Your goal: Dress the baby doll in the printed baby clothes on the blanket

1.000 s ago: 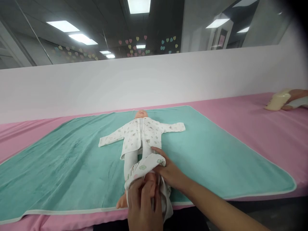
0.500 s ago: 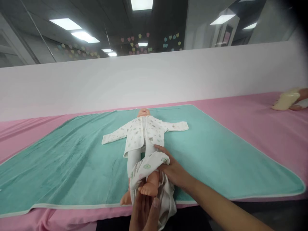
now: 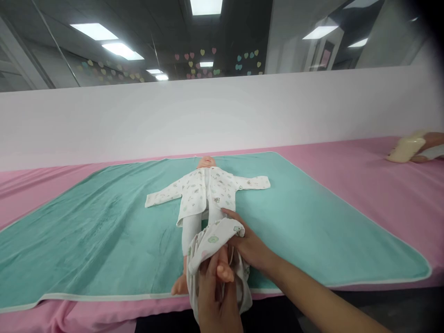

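White printed baby trousers, as they appear to be (image 3: 213, 240), are bunched near the close edge of a pink-covered bench (image 3: 378, 185), across the lower legs of a baby doll (image 3: 191, 229). The doll lies face up on a teal blanket (image 3: 305, 231), in an open printed jacket (image 3: 222, 187), its long axis running straight away from the person: head far, feet near, arms spread wide.

The gathered band of the trousers slants over the shins, its right end higher and farther off than its left, while the rest of the cloth hangs towards the person. One bare foot (image 3: 225, 272) shows beneath the band, toes pointing towards the person, with cloth on both sides. The other foot (image 3: 180, 284) rests outside the cloth, just to its left.

The person's left hand (image 3: 218, 296) comes from directly below and is the nearer to the enclosed foot. Its grip is closed around that foot, fingers on the left and thumb on the right; how firmly, I cannot tell. The right hand (image 3: 251, 243) reaches in from the right, slightly farther up the leg. Its grip pinches the right end of the band, one finger extended along the doll's thigh.
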A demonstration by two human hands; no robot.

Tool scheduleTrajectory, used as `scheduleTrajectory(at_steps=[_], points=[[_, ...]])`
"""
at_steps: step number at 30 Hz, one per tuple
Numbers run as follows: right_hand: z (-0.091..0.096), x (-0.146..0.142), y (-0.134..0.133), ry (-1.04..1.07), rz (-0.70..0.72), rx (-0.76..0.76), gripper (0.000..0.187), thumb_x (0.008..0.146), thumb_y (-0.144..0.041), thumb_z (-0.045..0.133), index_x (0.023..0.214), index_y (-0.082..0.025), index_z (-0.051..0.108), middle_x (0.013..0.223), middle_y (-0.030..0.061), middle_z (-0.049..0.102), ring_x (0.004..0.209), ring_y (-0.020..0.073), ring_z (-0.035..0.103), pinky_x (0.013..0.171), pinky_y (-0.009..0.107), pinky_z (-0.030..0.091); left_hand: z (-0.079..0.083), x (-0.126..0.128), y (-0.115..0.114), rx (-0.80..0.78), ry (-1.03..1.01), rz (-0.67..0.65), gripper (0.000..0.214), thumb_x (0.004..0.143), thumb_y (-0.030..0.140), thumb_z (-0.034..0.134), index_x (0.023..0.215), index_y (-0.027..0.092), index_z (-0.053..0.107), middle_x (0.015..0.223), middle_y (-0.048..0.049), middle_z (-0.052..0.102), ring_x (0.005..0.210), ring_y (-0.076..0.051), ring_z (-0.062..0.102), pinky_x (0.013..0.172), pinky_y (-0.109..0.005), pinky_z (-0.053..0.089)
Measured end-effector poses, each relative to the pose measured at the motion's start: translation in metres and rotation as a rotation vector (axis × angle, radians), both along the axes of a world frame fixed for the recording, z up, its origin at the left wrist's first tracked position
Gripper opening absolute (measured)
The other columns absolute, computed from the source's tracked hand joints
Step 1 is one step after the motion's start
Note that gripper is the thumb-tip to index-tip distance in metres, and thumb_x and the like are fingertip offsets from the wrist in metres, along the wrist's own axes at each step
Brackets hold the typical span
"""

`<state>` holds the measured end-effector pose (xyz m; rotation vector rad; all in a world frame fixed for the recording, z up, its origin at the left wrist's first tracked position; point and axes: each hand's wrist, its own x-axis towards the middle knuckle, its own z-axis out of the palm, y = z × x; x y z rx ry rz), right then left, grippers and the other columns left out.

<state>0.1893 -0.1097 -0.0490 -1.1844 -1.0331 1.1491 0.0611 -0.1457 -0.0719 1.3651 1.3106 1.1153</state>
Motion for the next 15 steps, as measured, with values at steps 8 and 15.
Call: scheduleTrajectory(at_steps=[8, 15], points=[[-0.0011, 0.0005, 0.0001, -0.017, -0.003, -0.002, 0.057, 0.076, -0.037, 0.062, 0.128, -0.034, 0.037, 0.129, -0.0008, 0.047, 0.114, 0.0185, 0.046, 0.099, 0.037, 0.035, 0.0085, 0.0017, -0.0018, 0.000, 0.060, 0.024, 0.044, 0.078, 0.038, 0.054, 0.121, 0.026, 0.052, 0.128, -0.0022, 0.050, 0.122, -0.027, 0.041, 0.096, -0.037, 0.042], [-0.0012, -0.0014, 0.0013, -0.031, -0.011, 0.017, 0.060, 0.075, -0.036, 0.063, 0.128, -0.032, 0.037, 0.128, 0.0012, 0.047, 0.112, 0.0197, 0.048, 0.098, 0.038, 0.037, 0.0019, 0.0009, 0.0030, 0.005, -0.064, -0.027, 0.047, 0.080, 0.039, 0.053, 0.124, 0.023, 0.046, 0.125, -0.0048, 0.052, 0.123, -0.025, 0.041, 0.099, -0.037, 0.040]])
